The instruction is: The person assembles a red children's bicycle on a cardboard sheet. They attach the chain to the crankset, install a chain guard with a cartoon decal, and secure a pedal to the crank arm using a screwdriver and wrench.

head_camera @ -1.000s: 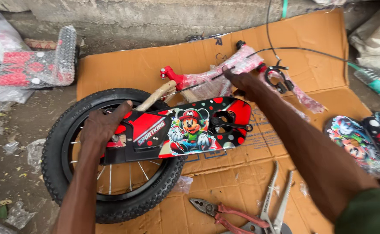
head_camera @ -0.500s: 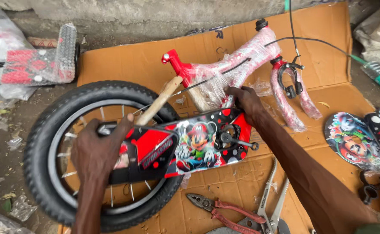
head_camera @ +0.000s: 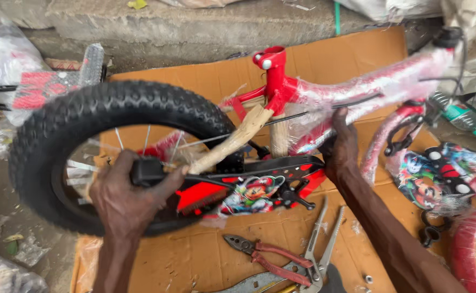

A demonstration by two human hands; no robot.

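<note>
The left hand (head_camera: 126, 198) is closed around the black rear end of the chain guard (head_camera: 248, 187), fingers curled over the top and thumb beneath, right where the guard meets the hub of the wheel (head_camera: 107, 152). The right hand (head_camera: 342, 149) grips the bike frame (head_camera: 357, 89) from below — its fingers wrap up onto the plastic-wrapped red tube, the palm pressing near the front end of the chain guard. Between the two hands runs the guard itself, red and black with a cartoon picture on its side, and a black crank (head_camera: 295, 195) sticks out just beneath it.

Above the left hand, a paper-wrapped stay (head_camera: 235, 141) slants from the hub up to the red seat tube (head_camera: 273, 68). The knobby black tyre curves around and behind the left hand, standing tilted on its edge.

Below both hands, on the cardboard sheet (head_camera: 194, 255), lie red-handled pliers (head_camera: 265, 255) and — just beside them — a pair of metal pliers (head_camera: 322, 244) with open handles. To the right of the right forearm sit a colourful cartoon-printed plate (head_camera: 433, 176) and a red wrapped mudguard (head_camera: 465, 244). Far left of the left hand, a wrapped red and grey training-wheel part (head_camera: 48, 81) rests on the bare ground by the concrete kerb (head_camera: 194, 21).
</note>
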